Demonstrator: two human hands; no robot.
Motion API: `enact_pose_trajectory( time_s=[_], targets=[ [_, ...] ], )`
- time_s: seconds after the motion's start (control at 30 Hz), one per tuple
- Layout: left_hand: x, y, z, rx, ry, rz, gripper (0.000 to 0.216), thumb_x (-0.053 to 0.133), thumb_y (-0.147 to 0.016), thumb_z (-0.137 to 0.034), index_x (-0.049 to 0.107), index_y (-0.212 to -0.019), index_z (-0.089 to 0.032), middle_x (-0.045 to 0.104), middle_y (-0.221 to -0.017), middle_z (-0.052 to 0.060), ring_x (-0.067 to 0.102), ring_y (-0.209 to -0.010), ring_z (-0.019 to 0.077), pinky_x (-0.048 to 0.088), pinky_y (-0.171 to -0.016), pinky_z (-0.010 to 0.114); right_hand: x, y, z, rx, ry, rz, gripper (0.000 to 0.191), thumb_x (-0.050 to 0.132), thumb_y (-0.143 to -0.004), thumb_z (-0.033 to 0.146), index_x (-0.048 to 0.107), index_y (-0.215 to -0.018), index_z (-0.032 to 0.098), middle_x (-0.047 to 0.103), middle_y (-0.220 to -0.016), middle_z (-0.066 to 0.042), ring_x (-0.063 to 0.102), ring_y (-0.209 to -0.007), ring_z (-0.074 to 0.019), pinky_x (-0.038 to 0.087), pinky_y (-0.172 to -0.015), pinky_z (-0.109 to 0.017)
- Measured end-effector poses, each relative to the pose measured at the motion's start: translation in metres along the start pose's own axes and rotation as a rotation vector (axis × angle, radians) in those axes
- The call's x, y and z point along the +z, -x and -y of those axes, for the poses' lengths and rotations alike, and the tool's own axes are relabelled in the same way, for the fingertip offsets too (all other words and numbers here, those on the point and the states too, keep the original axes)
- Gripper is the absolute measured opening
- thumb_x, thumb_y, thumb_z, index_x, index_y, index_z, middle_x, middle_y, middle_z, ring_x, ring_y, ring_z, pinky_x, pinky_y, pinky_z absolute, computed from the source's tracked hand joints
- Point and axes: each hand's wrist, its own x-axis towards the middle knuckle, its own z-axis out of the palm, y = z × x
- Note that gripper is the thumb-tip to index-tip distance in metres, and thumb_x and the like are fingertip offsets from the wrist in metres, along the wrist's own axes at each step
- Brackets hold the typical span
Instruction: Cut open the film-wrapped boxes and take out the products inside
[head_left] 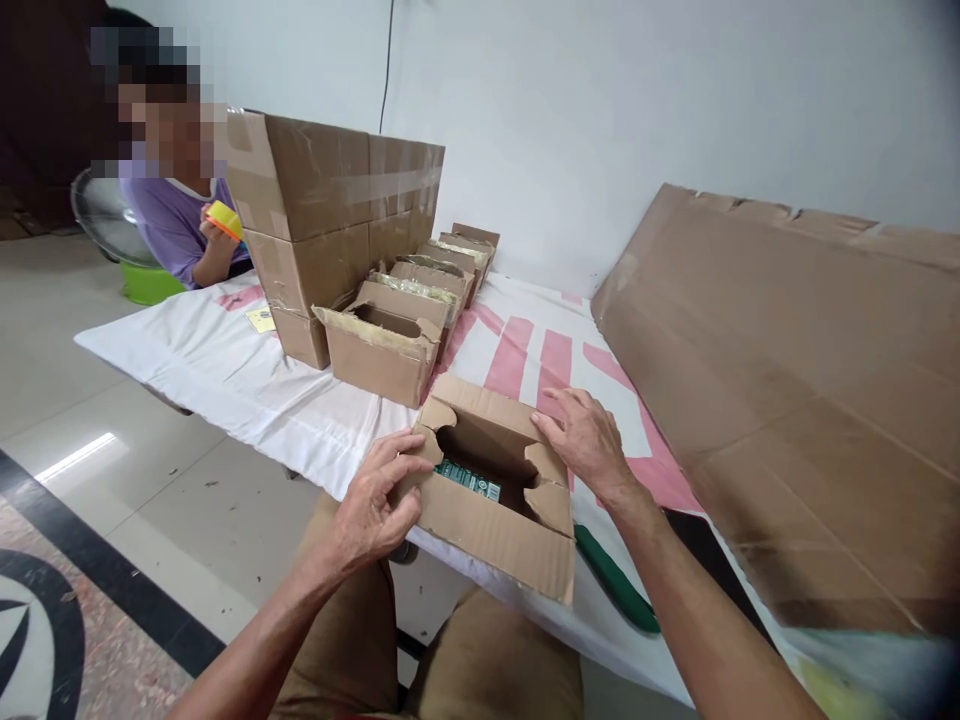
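Observation:
On the table edge in front of me sits a small cardboard box (495, 550) with its top flaps open. Inside it, a green printed pack (469, 481) shows against the near left side; the rest of the interior is dark. My left hand (379, 505) rests on the box's left side, fingers stretched over the side flap. At the far right corner, my right hand (589, 440) touches the flap's edge with its thumb, its fingers spread beyond it. A dark green handle-like object (615, 580) lies right of the box, partly under my right forearm.
A row of opened boxes (379, 365) runs back toward the wall. Left of it stand stacked taped cartons (322, 190). A large cardboard sheet (810, 400) leans at the right. Across the table, a person (169, 220) holds a yellow tape roll (225, 220). A fan (112, 220) stands behind.

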Motion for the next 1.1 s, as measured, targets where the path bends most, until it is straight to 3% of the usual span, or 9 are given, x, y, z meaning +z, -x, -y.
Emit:
enact_pose_trajectory(
  time_s=[0.17,0.27,0.37,0.47,0.53,0.63,0.83,0.97,1.1],
  targets=[
    [-0.022,-0.042,-0.016,0.114,-0.1,0.159,0.043,0.05,-0.077,-0.004,0.073,-0.11,-0.02,0.072,-0.132,0.011,0.062,-0.131,0.0275,0.051,-0.111,0.046,-0.009,0.011,0.014,-0.201,0.097,0.033,0.021,0.055,-0.092,0.025,0.076,-0.094,0.024,0.077,-0.102,-0.009,0.065,-0.097,-0.0284,0.039,-0.085,-0.041],
    [-0.023,-0.078,-0.03,0.223,-0.166,0.436,0.041,0.048,-0.084,-0.005,0.074,-0.112,-0.019,0.078,-0.114,0.01,0.066,-0.122,0.0264,0.052,-0.105,0.042,-0.022,0.02,0.03,-0.312,0.016,0.07,0.023,0.054,-0.096,0.024,0.076,-0.1,0.023,0.079,-0.107,-0.008,0.067,-0.101,-0.027,0.038,-0.087,-0.041],
    [-0.012,-0.106,-0.04,0.266,-0.258,0.804,0.041,0.049,-0.083,-0.007,0.077,-0.11,-0.02,0.08,-0.103,0.007,0.071,-0.1,0.0229,0.054,-0.089,0.034,-0.032,0.023,0.05,-0.466,-0.066,0.344,0.028,0.051,-0.099,0.021,0.076,-0.109,0.024,0.08,-0.115,-0.006,0.069,-0.106,-0.0239,0.04,-0.091,-0.038],
    [0.002,-0.118,-0.045,0.321,-0.466,0.972,0.029,0.055,-0.079,-0.012,0.079,-0.092,-0.019,0.08,-0.088,0.008,0.069,-0.088,0.0241,0.053,-0.089,0.037,-0.041,0.025,0.065,-0.544,0.075,0.652,0.025,0.053,-0.098,0.019,0.078,-0.102,0.024,0.081,-0.104,-0.004,0.071,-0.097,-0.0226,0.04,-0.084,-0.035],
    [0.003,-0.116,-0.046,0.379,-0.619,0.91,0.017,0.059,-0.077,-0.016,0.077,-0.076,-0.018,0.076,-0.075,0.011,0.067,-0.092,0.0294,0.049,-0.102,0.047,-0.049,0.027,0.071,-0.552,0.226,0.665,0.023,0.055,-0.098,0.019,0.077,-0.092,0.021,0.08,-0.094,-0.007,0.071,-0.092,-0.0242,0.039,-0.081,-0.035],
    [-0.013,-0.102,-0.042,0.392,-0.703,0.653,0.012,0.064,-0.077,-0.021,0.074,-0.071,-0.02,0.074,-0.076,0.012,0.065,-0.1,0.0343,0.032,-0.118,0.06,-0.065,0.033,0.067,-0.555,0.34,0.485,0.025,0.055,-0.098,0.023,0.074,-0.081,0.019,0.078,-0.087,-0.011,0.069,-0.091,-0.0274,0.039,-0.085,-0.04],
    [-0.048,-0.051,-0.006,0.054,-0.469,0.321,0.041,0.063,-0.091,-0.055,0.074,-0.115,-0.024,0.071,-0.128,0.013,0.065,-0.115,0.0343,0.041,-0.112,0.057,-0.085,0.06,0.013,-0.453,0.035,0.339,0.031,0.047,-0.098,0.029,0.073,-0.08,0.027,0.078,-0.085,-0.003,0.068,-0.081,-0.0244,0.044,-0.081,-0.04],
    [-0.035,-0.019,0.014,-0.126,-0.287,0.177,0.054,0.059,-0.094,-0.056,0.064,-0.138,-0.024,0.062,-0.147,0.014,0.054,-0.139,0.0358,0.041,-0.115,0.056,-0.08,0.081,-0.019,-0.332,-0.065,0.435,0.021,0.052,-0.097,0.035,0.073,-0.094,0.03,0.078,-0.097,-0.001,0.071,-0.088,-0.0248,0.05,-0.08,-0.039],
    [-0.019,-0.005,0.019,-0.252,-0.07,0.134,0.058,0.058,-0.096,-0.054,0.058,-0.146,-0.025,0.057,-0.154,0.014,0.048,-0.146,0.0347,0.038,-0.121,0.058,-0.077,0.083,-0.015,-0.229,-0.032,0.485,0.026,0.048,-0.099,0.037,0.073,-0.097,0.028,0.076,-0.095,-0.004,0.07,-0.086,-0.0249,0.052,-0.076,-0.038]
  ],
)
